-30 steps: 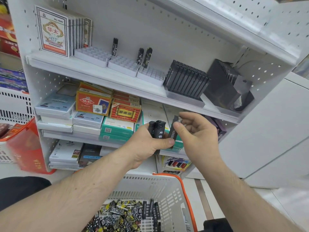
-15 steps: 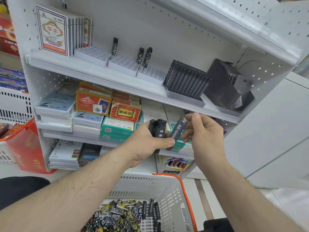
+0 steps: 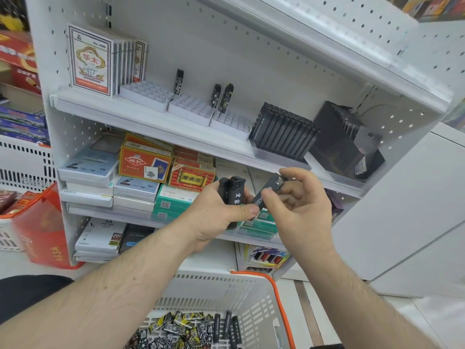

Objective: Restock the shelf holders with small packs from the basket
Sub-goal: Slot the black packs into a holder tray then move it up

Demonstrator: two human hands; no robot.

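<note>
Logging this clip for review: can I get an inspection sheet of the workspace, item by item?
Surface: white pegboard shelf, several tiers.
Job's things: three white holders, mostly unfilled, three dark packs standing in them; white basket below with more packs loose inside.
Clutter: card boxes at top left, black racks at right, boxed goods on lower tiers.
Hands: left hand grips a bunch of packs; right hand pinches one pack, tilted.
Cables: nothing seen.
Surroundings: red bag at left, white cabinet at right.
</note>
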